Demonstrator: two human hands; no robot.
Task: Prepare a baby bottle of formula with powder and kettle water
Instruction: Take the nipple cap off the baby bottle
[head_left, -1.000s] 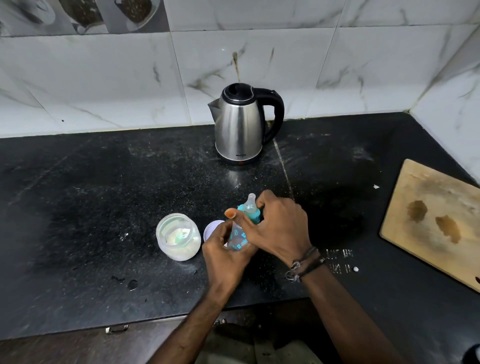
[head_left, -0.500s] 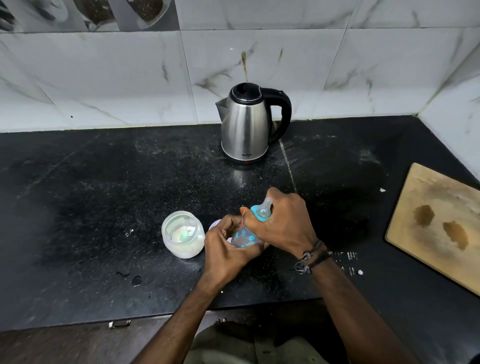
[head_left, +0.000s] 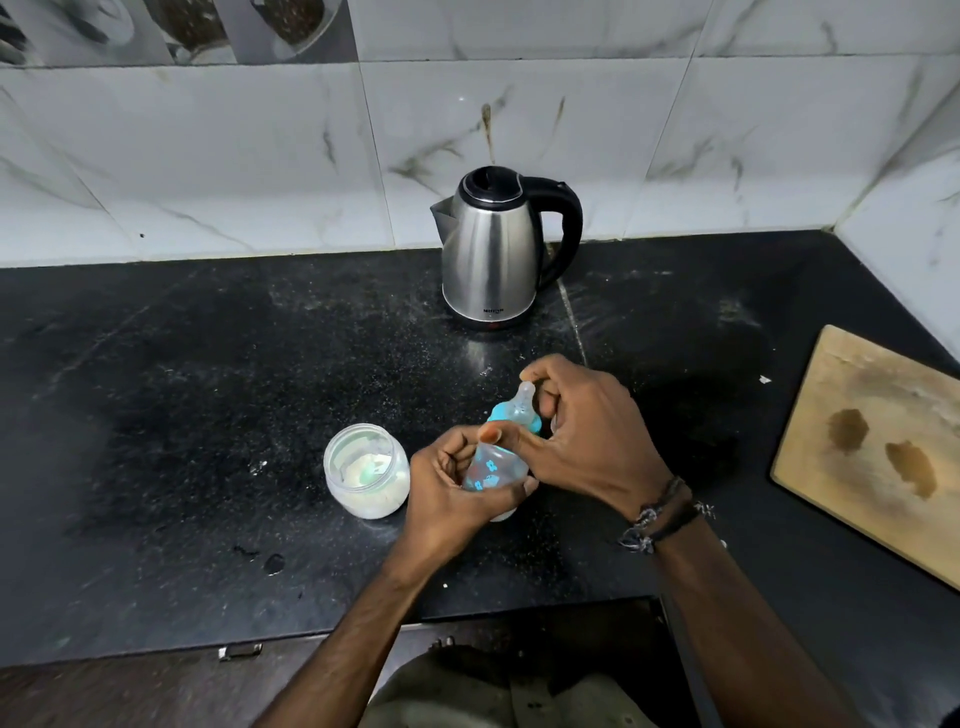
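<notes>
- The left hand (head_left: 457, 488) wraps its curled fingers around the clear body of the baby bottle (head_left: 493, 467), which carries blue printed marks and tilts with its top leaning far and right.
- The right hand (head_left: 587, 441) curls over the bottle's top, thumb and fingers gripping the blue collar (head_left: 501, 415) under the clear teat (head_left: 524, 395).
- The bottle is held near the middle of the black counter (head_left: 182, 389), its base at or just above the surface; I cannot tell which.
- Just left of the left hand stands an open powder jar (head_left: 366, 470), with white powder inside.
- Farther back, near the tiled wall (head_left: 260, 156), the steel kettle (head_left: 491, 254) stands upright, lid closed, black handle to the right.
- A wooden cutting board (head_left: 878, 441) lies at the right edge, well apart from the hands.
- A dark bracelet (head_left: 662, 514) circles the right wrist.
</notes>
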